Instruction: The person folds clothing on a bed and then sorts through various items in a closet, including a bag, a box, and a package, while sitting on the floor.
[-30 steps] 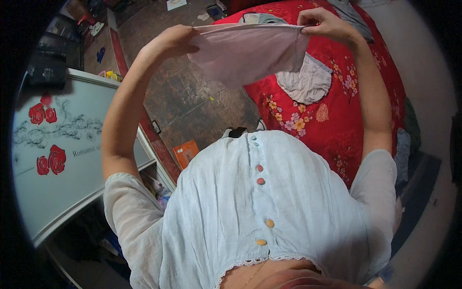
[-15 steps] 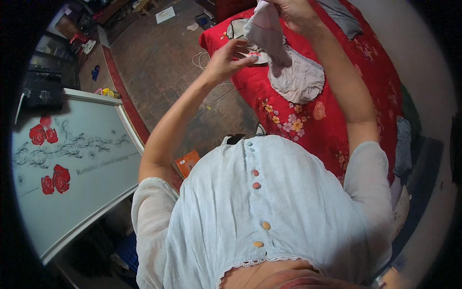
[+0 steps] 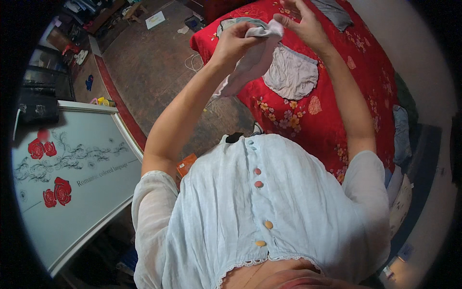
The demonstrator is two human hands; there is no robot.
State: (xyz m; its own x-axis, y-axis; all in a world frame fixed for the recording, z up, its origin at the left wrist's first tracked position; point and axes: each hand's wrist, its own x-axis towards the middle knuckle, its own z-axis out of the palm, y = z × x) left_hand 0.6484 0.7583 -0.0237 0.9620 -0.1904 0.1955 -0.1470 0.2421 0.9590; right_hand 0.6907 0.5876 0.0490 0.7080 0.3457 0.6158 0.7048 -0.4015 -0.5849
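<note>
My left hand (image 3: 236, 43) is closed on the gathered top edge of a thin, pale pinkish-white garment (image 3: 255, 62). The cloth hangs below my fingers over the bed's edge; its exact kind does not show. Beside the garment's right end is my right hand (image 3: 305, 26), fingers spread, thumb close to the cloth. Whether the thumb touches it, I cannot tell. A pair of whitish underpants (image 3: 292, 72) lies flat on the red floral bedspread (image 3: 327, 111). Behind my left hand, a pale greenish-grey cloth (image 3: 231, 23) is partly hidden.
A grey garment (image 3: 333, 13) lies at the bed's far right. To my left stands a white panel with red roses (image 3: 96, 144). An orange packet (image 3: 186, 164) sits by my left elbow. A white cable (image 3: 194, 62) lies on the dark floor (image 3: 149, 62).
The garment has passed from my right hand to my left, which closed on its top edge. My right hand has let go and spread its fingers. The underpants are now uncovered.
</note>
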